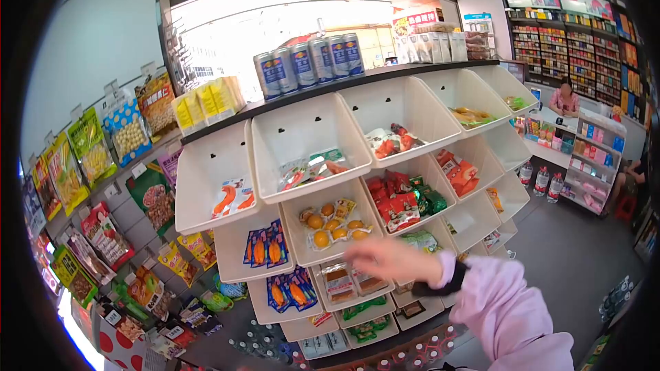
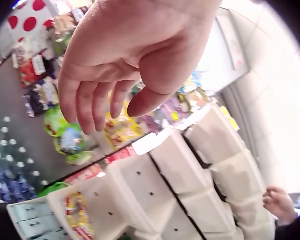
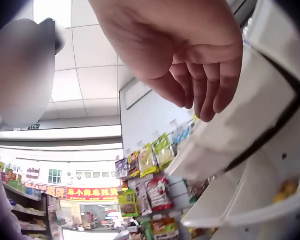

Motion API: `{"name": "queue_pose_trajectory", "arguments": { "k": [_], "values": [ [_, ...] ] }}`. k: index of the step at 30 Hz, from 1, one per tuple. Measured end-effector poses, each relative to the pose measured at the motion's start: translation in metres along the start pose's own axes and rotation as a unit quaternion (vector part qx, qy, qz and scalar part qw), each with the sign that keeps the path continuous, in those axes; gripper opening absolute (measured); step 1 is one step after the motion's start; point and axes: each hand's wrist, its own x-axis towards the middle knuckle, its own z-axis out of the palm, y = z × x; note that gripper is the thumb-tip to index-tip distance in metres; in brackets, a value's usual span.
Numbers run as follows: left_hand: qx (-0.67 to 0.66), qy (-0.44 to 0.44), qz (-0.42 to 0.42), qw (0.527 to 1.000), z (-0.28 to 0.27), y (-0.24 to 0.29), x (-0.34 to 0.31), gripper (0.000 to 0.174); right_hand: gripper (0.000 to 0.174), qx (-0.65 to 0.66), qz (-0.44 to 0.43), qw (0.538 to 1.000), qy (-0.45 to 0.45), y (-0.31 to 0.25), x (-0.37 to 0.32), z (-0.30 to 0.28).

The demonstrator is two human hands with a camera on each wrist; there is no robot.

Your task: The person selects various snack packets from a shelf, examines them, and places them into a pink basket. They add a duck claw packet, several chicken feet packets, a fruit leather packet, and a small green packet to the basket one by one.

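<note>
My right hand [image 1: 395, 260] reaches in front of the tilted white bins, its fingers loosely bent around nothing. Above and left of it lie packs of round yellow-brown food [image 1: 326, 223] in a bin. Flat packs of brown food [image 1: 340, 282] sit in the bin just below, partly behind the hand. The right wrist view shows the same hand [image 3: 190, 55] with relaxed fingers, overlapping a white bin [image 3: 215, 135]. My left hand [image 2: 135, 55] appears only in its wrist view, hanging with loose fingers and holding nothing; bagged snacks [image 2: 122, 130] and bins lie beyond it.
Several drink cans [image 1: 302, 65] stand on the dark ledge [image 1: 330, 86] over the bins. Hanging snack bags [image 1: 127, 134] cover the wall at left. Bottles [image 1: 412, 357] stand at the rack's foot. At far right a person [image 1: 564, 99] sits behind a counter [image 1: 550, 141].
</note>
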Motion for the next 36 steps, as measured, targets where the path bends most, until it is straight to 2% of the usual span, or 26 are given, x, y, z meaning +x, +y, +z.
{"name": "queue_pose_trajectory", "arguments": {
  "k": [1, 3, 4, 5, 7, 9, 10, 12, 14, 16, 19, 22, 25, 28, 29, 33, 34, 36],
  "values": [
    [-0.035, -0.030, 0.012, 0.999, 0.025, 0.047, 0.013, 0.029, 0.021, -0.045, -0.046, 0.995, 0.079, 0.006, 0.010, -0.031],
    [-0.087, -0.096, 0.036, 0.991, 0.075, 0.130, 0.035, 0.028, 0.019, -0.005, 0.010, 0.987, 0.161, 0.018, 0.028, -0.085],
    [-0.037, -0.120, 0.044, 0.991, 0.097, 0.170, 0.041, 0.028, 0.020, -0.028, -0.006, 0.975, 0.220, 0.039, 0.040, -0.104],
    [-0.108, -0.109, 0.116, 0.981, 0.121, 0.170, 0.062, 0.027, 0.021, -0.050, -0.021, 0.959, 0.278, 0.060, 0.052, -0.120],
    [-0.112, -0.189, 0.147, 0.964, 0.169, 0.248, 0.067, 0.027, 0.022, 0.068, 0.159, 0.949, 0.263, 0.072, 0.065, -0.151],
    [-0.123, -0.238, 0.196, 0.943, 0.215, 0.301, 0.070, 0.027, 0.026, -0.125, 0.114, 0.955, 0.245, 0.109, 0.082, -0.168],
    [-0.129, -0.262, 0.221, 0.931, 0.236, 0.325, 0.072, 0.027, 0.028, -0.220, 0.090, 0.943, 0.234, 0.121, 0.089, -0.174],
    [-0.142, -0.290, 0.265, 0.908, 0.273, 0.368, 0.075, 0.027, 0.026, -0.241, 0.151, 0.947, 0.152, 0.118, 0.095, -0.179],
    [-0.120, -0.275, 0.346, 0.889, 0.309, 0.399, 0.079, 0.030, 0.025, -0.267, 0.186, 0.943, 0.063, 0.119, 0.101, -0.178],
    [-0.094, -0.255, 0.395, 0.878, 0.337, 0.421, 0.089, 0.032, 0.024, -0.302, 0.192, 0.933, -0.030, 0.130, 0.106, -0.175],
    [-0.010, -0.221, 0.412, 0.884, 0.369, 0.434, 0.106, 0.035, 0.024, -0.260, 0.194, 0.946, -0.012, 0.143, 0.106, -0.174],
    [-0.008, -0.225, 0.385, 0.895, 0.384, 0.434, 0.119, 0.035, 0.027, -0.253, 0.231, 0.939, 0.036, 0.159, 0.113, -0.174],
    [-0.023, -0.222, 0.370, 0.902, 0.389, 0.430, 0.126, 0.034, 0.031, -0.218, 0.186, 0.948, 0.136, 0.159, 0.107, -0.174],
    [-0.061, -0.222, 0.352, 0.907, 0.388, 0.432, 0.119, 0.034, 0.030, -0.075, 0.212, 0.960, 0.168, 0.129, 0.095, -0.199],
    [-0.076, -0.221, 0.348, 0.908, 0.387, 0.433, 0.117, 0.033, 0.031, 0.031, 0.234, 0.956, 0.174, 0.129, 0.094, -0.204],
    [-0.063, -0.200, 0.333, 0.919, 0.380, 0.437, 0.106, 0.033, 0.029, 0.073, 0.161, 0.953, 0.246, 0.107, 0.085, -0.229],
    [-0.117, -0.229, 0.276, 0.926, 0.376, 0.443, 0.097, 0.033, 0.028, 0.035, 0.107, 0.958, 0.263, 0.100, 0.081, -0.232],
    [-0.223, -0.280, 0.153, 0.921, 0.363, 0.458, 0.074, 0.034, 0.028, 0.042, 0.018, 0.956, 0.288, 0.073, 0.071, -0.227]
  ]
}}
